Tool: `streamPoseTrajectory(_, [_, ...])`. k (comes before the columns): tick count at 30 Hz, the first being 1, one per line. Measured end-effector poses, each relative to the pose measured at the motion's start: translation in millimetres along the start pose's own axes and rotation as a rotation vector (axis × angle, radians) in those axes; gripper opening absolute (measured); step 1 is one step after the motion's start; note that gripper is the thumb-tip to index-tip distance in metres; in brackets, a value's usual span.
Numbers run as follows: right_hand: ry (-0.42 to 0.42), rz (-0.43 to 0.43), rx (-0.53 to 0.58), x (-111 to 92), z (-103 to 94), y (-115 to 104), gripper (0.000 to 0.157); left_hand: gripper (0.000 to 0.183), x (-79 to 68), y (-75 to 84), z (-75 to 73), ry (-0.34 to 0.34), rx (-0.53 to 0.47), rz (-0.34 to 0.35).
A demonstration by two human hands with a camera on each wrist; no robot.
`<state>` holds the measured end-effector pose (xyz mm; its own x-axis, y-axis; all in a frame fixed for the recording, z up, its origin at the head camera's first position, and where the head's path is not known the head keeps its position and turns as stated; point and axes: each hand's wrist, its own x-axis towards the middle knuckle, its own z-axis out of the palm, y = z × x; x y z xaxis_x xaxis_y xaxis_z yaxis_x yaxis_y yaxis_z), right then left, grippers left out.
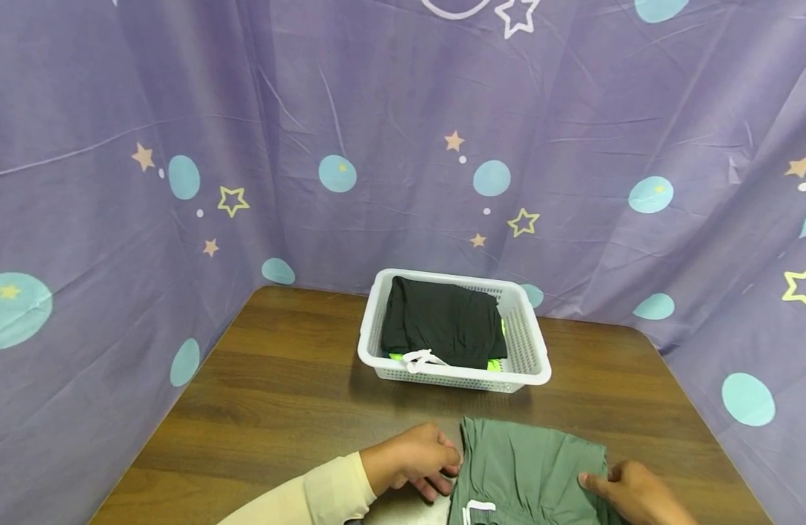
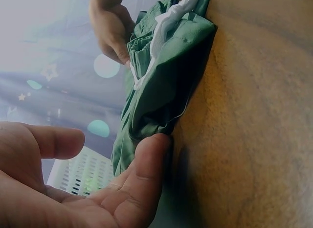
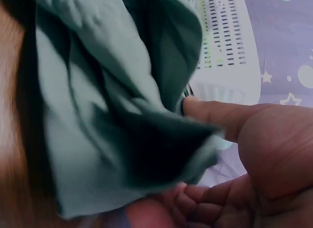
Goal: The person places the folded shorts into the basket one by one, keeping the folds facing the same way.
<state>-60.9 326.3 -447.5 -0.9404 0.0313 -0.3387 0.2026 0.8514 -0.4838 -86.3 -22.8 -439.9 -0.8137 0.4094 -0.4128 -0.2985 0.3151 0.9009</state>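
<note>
Folded green drawstring shorts (image 1: 530,463) lie on the wooden table close to me, their white drawstring (image 1: 479,505) at the near side. My left hand (image 1: 421,458) is at their left edge. In the left wrist view its fingers (image 2: 144,176) reach the cloth with a fingertip, while the thumb (image 2: 61,142) stands well apart. My right hand (image 1: 639,494) pinches the right edge. The right wrist view has the thumb (image 3: 215,115) against one side of the cloth and the fingers partly hidden under its lower fold.
Beyond the shorts stands a white perforated basket (image 1: 537,357). Inside it lies a folded black garment (image 1: 442,321) with a white drawstring, over bright yellow-green cloth (image 1: 495,364). A purple patterned curtain (image 1: 403,95) hangs behind and beside the table (image 1: 278,364).
</note>
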Motion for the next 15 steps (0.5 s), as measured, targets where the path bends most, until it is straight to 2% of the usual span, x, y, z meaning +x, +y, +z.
streamPoseTrajectory(7, [0.008,-0.06,-0.011,9,7.4,-6,0.054,0.005,0.8,-3.3,3.7,-0.018,-0.029,-0.013])
streamPoseTrajectory(10, [0.024,-0.079,-0.002,10,10.8,-8,0.054,0.006,1.7,-4.6,5.3,-0.021,-0.002,-0.02])
streamPoseTrajectory(15, [0.056,-0.115,0.017,9,17.6,-11,0.042,0.013,2.9,-3.9,7.8,-0.019,0.067,-0.026])
